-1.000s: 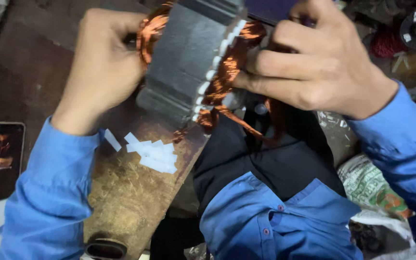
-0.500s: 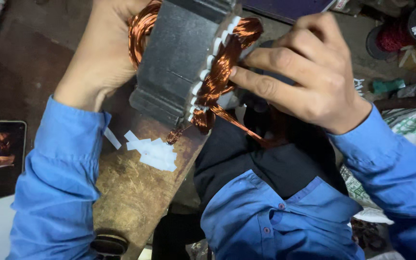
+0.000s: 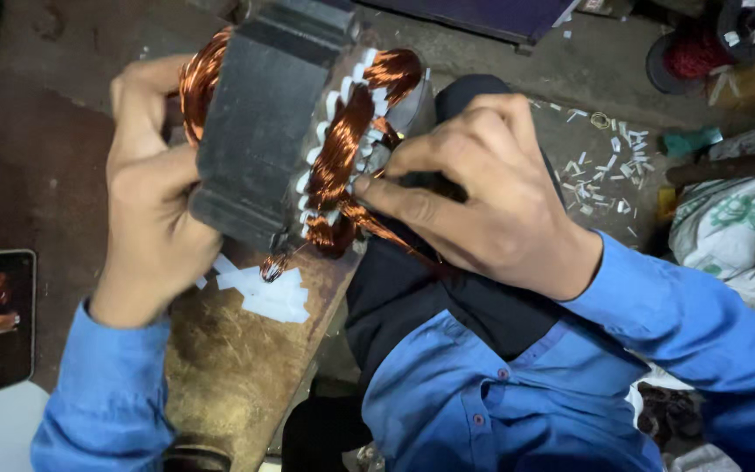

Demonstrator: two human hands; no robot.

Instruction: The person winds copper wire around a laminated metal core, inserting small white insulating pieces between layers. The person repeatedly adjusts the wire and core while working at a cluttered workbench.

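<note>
A view looking down at a person's own lap and hands. Nearest are blue shirt sleeves and a dark apron. A worn wooden board (image 3: 220, 376) lies across the lap, with white paper strips (image 3: 264, 293) on it. Above the board, both hands hold a grey motor stator (image 3: 264, 131) wound with copper wire coils (image 3: 338, 162), tilted on the board's far end. The left hand (image 3: 150, 201) wraps around the stator's left side, fingers curled closed on it. The right hand (image 3: 474, 197) pinches the coils at the stator's right face, fingers nearly closed. Farther off, white paper scraps (image 3: 605, 170) litter the floor, and a red wire spool (image 3: 688, 57) sits at the top right
</note>
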